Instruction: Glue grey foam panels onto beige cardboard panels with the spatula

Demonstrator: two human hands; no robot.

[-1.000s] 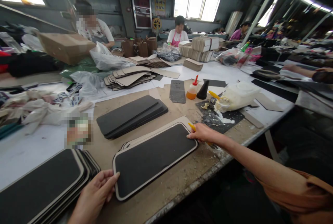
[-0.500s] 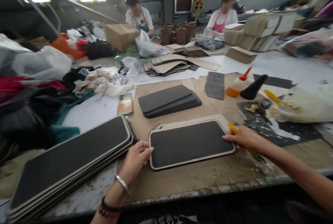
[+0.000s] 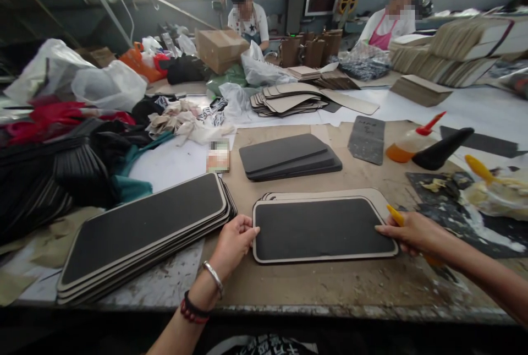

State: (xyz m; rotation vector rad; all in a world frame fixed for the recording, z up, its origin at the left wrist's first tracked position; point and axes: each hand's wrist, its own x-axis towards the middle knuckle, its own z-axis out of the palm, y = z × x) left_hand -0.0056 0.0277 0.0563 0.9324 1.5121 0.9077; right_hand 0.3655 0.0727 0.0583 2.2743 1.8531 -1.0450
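My left hand [image 3: 238,236] pinches the left edge of a dark rectangular panel [image 3: 324,228] with rounded corners and a pale border. At the panel's right edge, my right hand [image 3: 412,232] grips it between thumb and fingers. That hand also holds a yellow-handled tool [image 3: 395,215], whose working end is hidden. Beneath the panel, pale boards [image 3: 363,195] stick out along the back. To the left lies a slanted stack of similar bordered panels [image 3: 144,228]. Plain dark panels [image 3: 284,154] lie overlapped behind the held one.
A squeeze bottle with orange liquid [image 3: 406,147] and a black horn-shaped piece [image 3: 441,150] stand at right, near a glue-smeared dark sheet [image 3: 437,206]. Cloth and plastic bags [image 3: 109,85] heap up at left. Two people [image 3: 249,16] work across the table, beside stacked boards [image 3: 449,52].
The view has turned left, so everything sits further right in the picture. Both hands keep their hold on the panel, which stays in about the same place on the table.
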